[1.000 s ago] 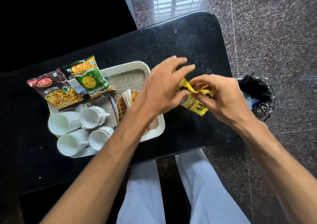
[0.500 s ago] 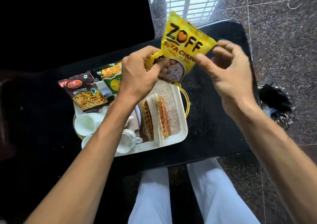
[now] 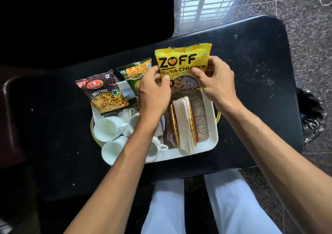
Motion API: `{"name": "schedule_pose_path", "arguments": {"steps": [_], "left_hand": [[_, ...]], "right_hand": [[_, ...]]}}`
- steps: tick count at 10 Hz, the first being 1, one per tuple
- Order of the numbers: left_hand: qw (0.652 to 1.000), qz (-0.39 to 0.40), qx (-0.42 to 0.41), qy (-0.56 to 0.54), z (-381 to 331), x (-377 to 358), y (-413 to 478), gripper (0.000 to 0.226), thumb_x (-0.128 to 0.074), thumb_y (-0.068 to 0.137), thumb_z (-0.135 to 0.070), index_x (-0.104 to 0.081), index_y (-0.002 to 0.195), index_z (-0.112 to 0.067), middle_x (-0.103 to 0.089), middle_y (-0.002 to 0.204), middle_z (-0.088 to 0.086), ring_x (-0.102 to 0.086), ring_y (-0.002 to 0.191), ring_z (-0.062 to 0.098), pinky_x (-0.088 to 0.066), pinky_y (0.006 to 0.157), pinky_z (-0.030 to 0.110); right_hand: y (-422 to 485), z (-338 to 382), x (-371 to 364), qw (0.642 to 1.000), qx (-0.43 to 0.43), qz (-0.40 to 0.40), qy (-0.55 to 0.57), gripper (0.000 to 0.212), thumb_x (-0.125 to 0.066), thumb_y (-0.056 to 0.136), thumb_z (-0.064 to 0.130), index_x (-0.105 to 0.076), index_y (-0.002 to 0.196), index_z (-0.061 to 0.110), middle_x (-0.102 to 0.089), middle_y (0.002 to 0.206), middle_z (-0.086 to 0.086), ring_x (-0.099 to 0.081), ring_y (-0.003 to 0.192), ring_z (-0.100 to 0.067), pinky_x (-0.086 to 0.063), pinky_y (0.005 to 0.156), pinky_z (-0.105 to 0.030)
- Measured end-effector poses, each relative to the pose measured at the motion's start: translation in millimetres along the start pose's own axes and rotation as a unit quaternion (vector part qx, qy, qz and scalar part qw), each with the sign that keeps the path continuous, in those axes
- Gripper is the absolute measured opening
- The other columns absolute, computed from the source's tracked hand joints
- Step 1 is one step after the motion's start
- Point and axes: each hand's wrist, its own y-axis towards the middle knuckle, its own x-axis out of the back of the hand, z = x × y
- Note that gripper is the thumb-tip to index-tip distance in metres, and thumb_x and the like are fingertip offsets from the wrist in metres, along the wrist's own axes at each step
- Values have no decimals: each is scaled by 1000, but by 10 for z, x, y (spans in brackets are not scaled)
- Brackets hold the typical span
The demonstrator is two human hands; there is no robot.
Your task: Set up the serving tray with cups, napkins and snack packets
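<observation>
- Yellow soya-chunks packet (image 3: 183, 63) is pinched upright between both hands, its lower edge at the far rim of the white tray (image 3: 214, 126); thumbs and fingers cover some printed letters and the packet's lower corners.
- Left hand (image 3: 152, 92) grips the packet's left lower side, thumb on the front; the fingers behind cannot be seen.
- Right hand (image 3: 215, 79) grips the right lower side, thumb on the front, the other fingers curled around the edge.
- Green snack packet (image 3: 136, 72) stands just left of the yellow one; the left hand hides its lower half, and its label is hard to read.
- Maroon mixture packet (image 3: 104, 92) leans on the tray's far-left corner, fully in sight. That makes three packets.
- White cups (image 3: 107, 128) lie on their sides at the tray's left end; four can be made out, two partly covered by the left forearm.
- One napkin holder (image 3: 174, 124) with a stack of white napkins (image 3: 183, 122) sits on burlap lining (image 3: 201, 122) in the tray's right half.
- One black table (image 3: 251, 72) carries the tray; its left side fades into darkness.
- Crumpled dark bag (image 3: 312, 119) lies on the floor at the table's right, cut partly by the table edge.
</observation>
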Motion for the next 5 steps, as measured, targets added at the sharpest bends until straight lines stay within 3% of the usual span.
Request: {"name": "schedule_pose_path", "arguments": {"steps": [1,3,4,5], "left_hand": [[999,8,38,-22,57,-16,36,51,-59,100,-19,-47,150,-17,-63,142,4,-54,114,2,-32,74,0],[998,25,44,-42,76,23,37,51,-57,101,-18,-46,151,-15,-61,144,6,-58,128,12,-45,100,22],[998,23,27,-53,94,65,-14,50,-56,102,-16,-46,151,-13,-59,147,7,-57,132,13,-41,102,19],[1000,-5,-16,-23,27,94,-129,51,-55,102,-15,-43,152,-10,-56,150,10,-54,137,19,-45,114,31]], "right_hand": [[10,-6,-33,1000,-10,4,-10,35,-72,92,27,-65,125,16,-70,110,11,-67,100,-3,-54,81,-10],[21,-1,-30,1000,0,-5,-15,39,-70,93,25,-61,130,14,-68,116,10,-64,103,-3,-51,83,-5],[18,-13,26,999,15,-25,-21,43,-70,93,26,-58,133,15,-68,122,5,-64,108,-7,-51,93,-14],[-11,8,97,995,51,-65,-57,49,-69,93,28,-53,138,15,-63,130,-1,-59,113,-9,-50,93,-21]]}}
